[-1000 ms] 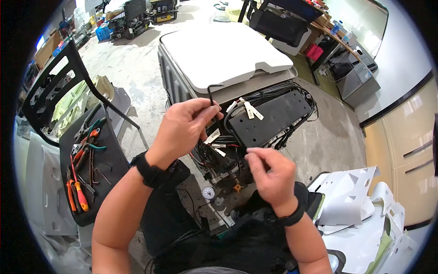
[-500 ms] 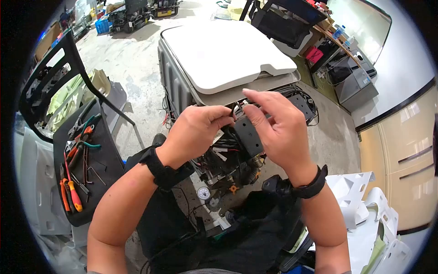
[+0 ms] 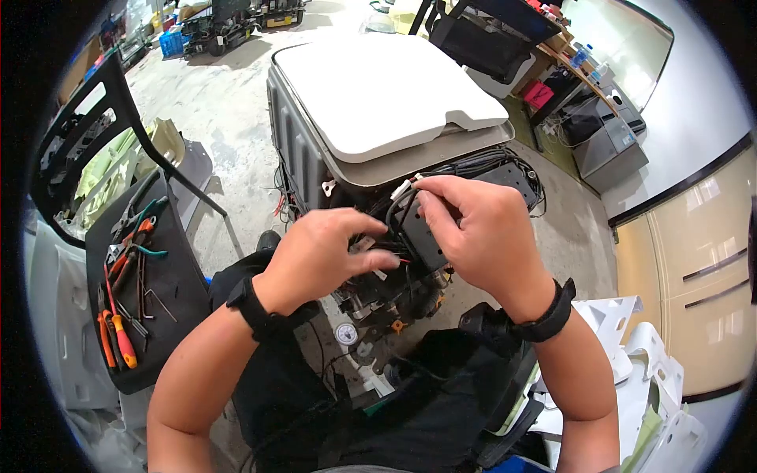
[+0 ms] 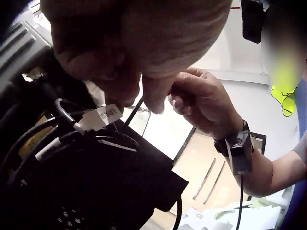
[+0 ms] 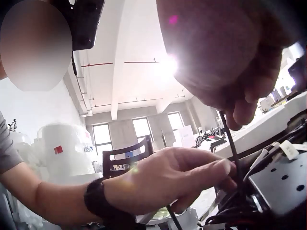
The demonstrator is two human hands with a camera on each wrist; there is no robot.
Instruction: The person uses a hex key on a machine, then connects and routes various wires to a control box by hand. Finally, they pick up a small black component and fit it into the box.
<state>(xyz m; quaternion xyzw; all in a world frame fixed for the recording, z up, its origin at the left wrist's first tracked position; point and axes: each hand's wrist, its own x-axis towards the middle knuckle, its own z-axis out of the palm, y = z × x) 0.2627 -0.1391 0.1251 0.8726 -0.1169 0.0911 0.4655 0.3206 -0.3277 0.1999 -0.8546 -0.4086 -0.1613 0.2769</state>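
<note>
My right hand (image 3: 485, 229) pinches a thin black cable (image 5: 231, 143) between thumb and fingers, over the near end of a black perforated box (image 3: 509, 180). The cable runs down from the fingertips into a bundle of dark wiring. To its left, my left hand (image 3: 319, 252) holds nothing, thumb and fingers spread apart close to the same wires. White paper labels hang on the wiring, one label (image 4: 101, 118) just under the left fingers in the left wrist view. Behind the hands stands a grey-sided machine with a white lid (image 3: 394, 94).
On the left, a black chair seat (image 3: 185, 315) bears pliers, a red-and-yellow screwdriver (image 3: 124, 343) and hex keys (image 3: 162, 303). A small round gauge (image 3: 345, 334) sits low between the knees. White panels (image 3: 623, 363) lie at the right.
The left hand has let go of the black cable and its fingers have parted. The right hand came up from the lower right and now pinches the cable.
</note>
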